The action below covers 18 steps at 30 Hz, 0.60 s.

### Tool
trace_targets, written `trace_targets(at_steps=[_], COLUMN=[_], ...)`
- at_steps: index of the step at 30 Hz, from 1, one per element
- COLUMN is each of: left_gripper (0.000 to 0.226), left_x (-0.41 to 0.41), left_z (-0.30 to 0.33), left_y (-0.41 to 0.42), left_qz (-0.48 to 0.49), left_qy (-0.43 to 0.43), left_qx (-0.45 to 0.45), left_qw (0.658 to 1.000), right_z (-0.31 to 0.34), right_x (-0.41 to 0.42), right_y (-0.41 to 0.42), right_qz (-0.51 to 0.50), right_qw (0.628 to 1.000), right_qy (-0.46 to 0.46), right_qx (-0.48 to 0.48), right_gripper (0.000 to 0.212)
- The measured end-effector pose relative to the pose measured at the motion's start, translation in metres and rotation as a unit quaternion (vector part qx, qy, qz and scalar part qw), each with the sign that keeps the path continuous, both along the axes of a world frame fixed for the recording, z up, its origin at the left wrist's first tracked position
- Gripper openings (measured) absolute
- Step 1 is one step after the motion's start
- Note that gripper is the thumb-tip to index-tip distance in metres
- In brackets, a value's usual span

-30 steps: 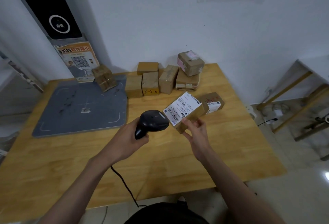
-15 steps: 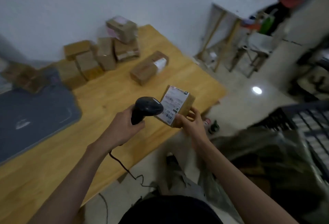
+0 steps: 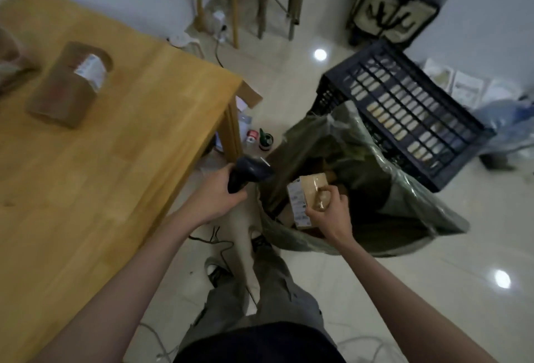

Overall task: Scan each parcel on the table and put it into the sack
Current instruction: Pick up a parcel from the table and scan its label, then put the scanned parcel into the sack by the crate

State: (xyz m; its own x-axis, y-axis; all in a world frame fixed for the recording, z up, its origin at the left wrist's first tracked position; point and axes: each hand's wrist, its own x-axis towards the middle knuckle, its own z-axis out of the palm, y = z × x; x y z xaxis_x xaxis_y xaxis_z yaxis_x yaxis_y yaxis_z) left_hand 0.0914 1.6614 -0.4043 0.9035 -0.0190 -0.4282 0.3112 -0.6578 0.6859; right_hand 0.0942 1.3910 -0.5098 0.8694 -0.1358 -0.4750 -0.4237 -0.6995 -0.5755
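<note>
My right hand [image 3: 329, 212] grips a small brown parcel [image 3: 306, 195] with a white label, held over the open mouth of the green sack [image 3: 404, 206] on the floor. Other brown parcels lie inside the sack beneath it. My left hand [image 3: 215, 195] holds the black barcode scanner [image 3: 248, 173] beside the sack's left rim, its cable trailing down. One more labelled brown parcel [image 3: 68, 85] lies on the wooden table [image 3: 130, 160] at the upper left.
A black plastic crate [image 3: 404, 108] leans behind the sack. Small bottles [image 3: 260, 138] stand on the floor by the table leg. Stool legs [image 3: 277, 10] and cables are at the top. My legs and shoes are below, on glossy tiles.
The view has swung right from the table to the sack. My right hand carried the scanned parcel off the table and over the sack's mouth; my left hand followed with the scanner.
</note>
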Motion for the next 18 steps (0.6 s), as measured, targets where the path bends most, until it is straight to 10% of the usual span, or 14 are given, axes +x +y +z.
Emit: trace_targets(at_steps=[18], left_gripper=[0.032], left_x=[0.064], left_z=[-0.115], left_y=[-0.171], left_qz=[-0.137], left_qy=[0.140], left_qx=[-0.036], left_qw=[0.980], right_z=[-0.106], right_x=[0.033], right_y=[-0.141], right_qz=[0.145], right_qw=[0.917], right_qy=[0.096], right_qx=[-0.359], right_gripper=[0.056])
